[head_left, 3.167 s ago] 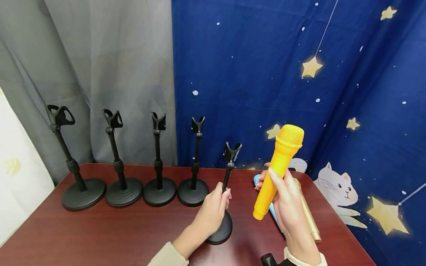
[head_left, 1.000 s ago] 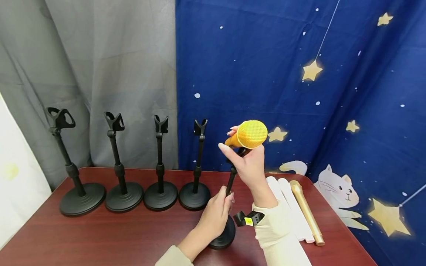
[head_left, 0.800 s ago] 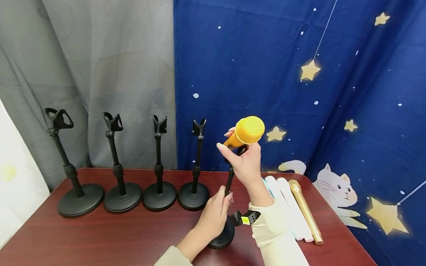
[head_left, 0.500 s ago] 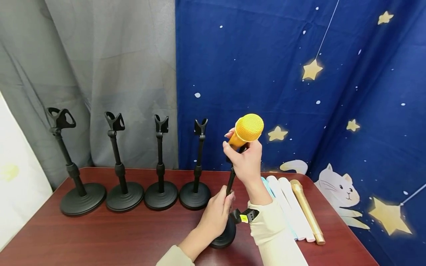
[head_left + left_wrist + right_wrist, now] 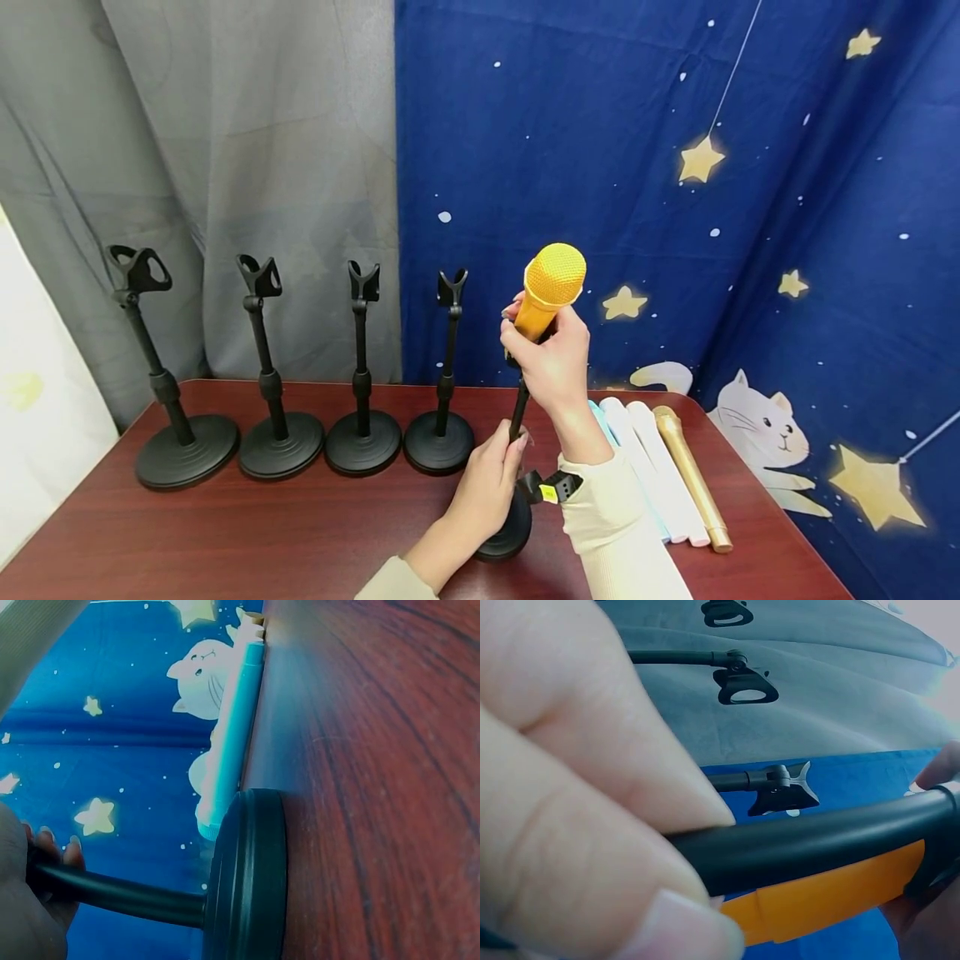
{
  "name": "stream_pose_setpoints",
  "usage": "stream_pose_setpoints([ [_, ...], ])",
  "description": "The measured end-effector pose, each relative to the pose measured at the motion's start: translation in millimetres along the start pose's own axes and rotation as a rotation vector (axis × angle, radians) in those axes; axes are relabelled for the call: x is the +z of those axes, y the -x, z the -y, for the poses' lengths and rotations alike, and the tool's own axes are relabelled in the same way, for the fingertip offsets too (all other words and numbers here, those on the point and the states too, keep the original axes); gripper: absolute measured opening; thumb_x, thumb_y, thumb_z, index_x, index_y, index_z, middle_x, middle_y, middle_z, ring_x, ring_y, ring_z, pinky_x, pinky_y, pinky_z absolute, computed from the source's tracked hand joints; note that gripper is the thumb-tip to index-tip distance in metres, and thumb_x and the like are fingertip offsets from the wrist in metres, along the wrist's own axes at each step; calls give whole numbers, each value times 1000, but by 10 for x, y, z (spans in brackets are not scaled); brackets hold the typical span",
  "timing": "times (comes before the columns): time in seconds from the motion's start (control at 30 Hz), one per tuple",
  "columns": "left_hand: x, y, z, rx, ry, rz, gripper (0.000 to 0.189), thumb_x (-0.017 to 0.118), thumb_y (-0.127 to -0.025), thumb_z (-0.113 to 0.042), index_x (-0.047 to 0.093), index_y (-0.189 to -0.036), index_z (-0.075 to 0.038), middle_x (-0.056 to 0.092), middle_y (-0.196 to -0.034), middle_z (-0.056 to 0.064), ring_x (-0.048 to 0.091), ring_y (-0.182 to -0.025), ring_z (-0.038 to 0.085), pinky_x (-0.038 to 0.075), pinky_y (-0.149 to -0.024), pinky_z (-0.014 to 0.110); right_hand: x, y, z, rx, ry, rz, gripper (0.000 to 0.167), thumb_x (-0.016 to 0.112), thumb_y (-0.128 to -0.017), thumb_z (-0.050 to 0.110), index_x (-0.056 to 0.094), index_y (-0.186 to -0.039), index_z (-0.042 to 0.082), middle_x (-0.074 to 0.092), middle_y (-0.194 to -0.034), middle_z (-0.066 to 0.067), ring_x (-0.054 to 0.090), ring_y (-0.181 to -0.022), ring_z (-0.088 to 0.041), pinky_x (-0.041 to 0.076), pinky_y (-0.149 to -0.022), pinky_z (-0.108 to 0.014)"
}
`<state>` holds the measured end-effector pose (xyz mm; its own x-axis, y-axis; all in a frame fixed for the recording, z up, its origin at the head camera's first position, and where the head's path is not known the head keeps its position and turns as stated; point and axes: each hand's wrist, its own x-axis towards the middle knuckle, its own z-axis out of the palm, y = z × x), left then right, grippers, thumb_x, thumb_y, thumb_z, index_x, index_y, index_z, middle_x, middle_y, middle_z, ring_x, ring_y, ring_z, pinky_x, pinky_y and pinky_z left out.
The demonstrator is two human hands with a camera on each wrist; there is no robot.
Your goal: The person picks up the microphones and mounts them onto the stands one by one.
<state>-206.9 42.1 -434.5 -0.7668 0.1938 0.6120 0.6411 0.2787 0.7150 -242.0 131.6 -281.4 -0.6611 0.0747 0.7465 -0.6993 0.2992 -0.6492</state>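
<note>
My right hand (image 5: 555,354) grips a yellow microphone (image 5: 553,279) at the top of the fifth black stand, its thumb and fingers around the handle and the stand's holder. In the right wrist view the microphone's handle (image 5: 840,896) slants beneath the black pole (image 5: 810,840), and a holder part (image 5: 934,855) wraps it near the right edge. My left hand (image 5: 483,483) grips the pole lower down, above the round base (image 5: 510,529). In the left wrist view that base (image 5: 251,877) meets the table, with the left hand (image 5: 34,892) around the pole.
Several stands with vacant holders, such as the nearest one (image 5: 440,437), line the table's left and back. To the right lie a light-blue microphone (image 5: 232,742), white ones (image 5: 660,467) and a gold one (image 5: 693,479). Curtains (image 5: 300,167) hang behind the table (image 5: 262,533).
The yellow microphone has gone from the right side to the stand's top in my right hand. Lately its head has risen and tipped more upright. My left hand keeps its grip.
</note>
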Motion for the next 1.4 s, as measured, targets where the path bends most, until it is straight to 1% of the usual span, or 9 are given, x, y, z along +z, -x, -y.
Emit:
stream_pose_setpoints([
  [0.23, -3, 6, 6, 1, 10, 3, 19, 43, -110, -24, 58, -104, -14, 50, -72, -10, 47, -62, -2, 47, -57, 18, -1, 22, 15, 37, 10, -1, 25, 77, -83, 4, 66, -105, 5, 71, -97, -11, 68, -94, -19, 57, -88, -35],
  [0.4, -7, -2, 12, 3, 44, 19, 20, 43, -110, -23, 59, -105, -11, 49, -72, -10, 46, -60, -2, 48, -55, 18, -8, 47, 12, 95, -52, 17, 21, 77, -88, 7, 64, -104, 6, 72, -97, -13, 74, -90, -20, 59, -84, -38],
  [0.53, -7, 0, 10, 7, 38, 20, 20, 43, -110, -22, 58, -104, -10, 48, -72, -11, 45, -60, -2, 48, -55, 18, -15, 47, -1, 98, -89, 63, 19, 74, -90, 7, 61, -103, 4, 71, -95, -15, 75, -86, -19, 60, -84, -39],
  [0.73, -10, 7, 4, 22, -18, 10, 18, 44, -109, -21, 55, -97, -14, 47, -72, -12, 44, -60, -2, 46, -54, 17, -17, 46, -18, 120, -131, 98, 19, 74, -90, 6, 58, -100, 3, 63, -83, -4, 69, -76, -17, 59, -75, -34],
  [0.9, -10, 2, -1, 31, -64, 3, 17, 45, -109, -20, 52, -95, -14, 44, -72, -12, 42, -61, -1, 43, -55, 16, -11, 40, -37, 137, -170, 128, 20, 73, -90, 5, 57, -101, 2, 61, -80, 4, 66, -74, -17, 57, -75, -32],
  [1.03, -2, 5, 4, 28, -76, 3, 18, 45, -109, -21, 52, -94, -15, 43, -71, -12, 41, -61, -1, 41, -56, 16, -9, 37, -68, 145, -197, 151, 19, 72, -90, 4, 57, -100, 2, 61, -80, 3, 65, -74, -16, 57, -76, -31],
  [1.13, -4, 7, 6, 16, -50, 10, 17, 45, -109, -22, 52, -95, -16, 44, -71, -12, 42, -61, 0, 42, -56, 16, -9, 32, -76, 133, -198, 157, 18, 72, -91, 4, 57, -100, 1, 61, -80, 3, 65, -74, -16, 57, -76, -32],
  [1.27, -22, -2, 12, -83, 47, 56, 19, 49, -108, -33, 54, -99, -17, 44, -68, -12, 43, -58, 0, 40, -55, 17, -7, 35, -67, 135, -195, 157, 18, 71, -91, 4, 56, -100, 1, 62, -80, 3, 65, -74, -16, 57, -76, -32],
  [1.4, -26, -20, 55, -215, 163, 106, 31, 55, -104, -43, 55, -90, -15, 40, -59, -8, 38, -51, 1, 33, -50, 18, -4, 47, -55, 142, -181, 147, 17, 71, -91, 4, 57, -100, 2, 61, -80, 3, 65, -75, -16, 57, -76, -32],
])
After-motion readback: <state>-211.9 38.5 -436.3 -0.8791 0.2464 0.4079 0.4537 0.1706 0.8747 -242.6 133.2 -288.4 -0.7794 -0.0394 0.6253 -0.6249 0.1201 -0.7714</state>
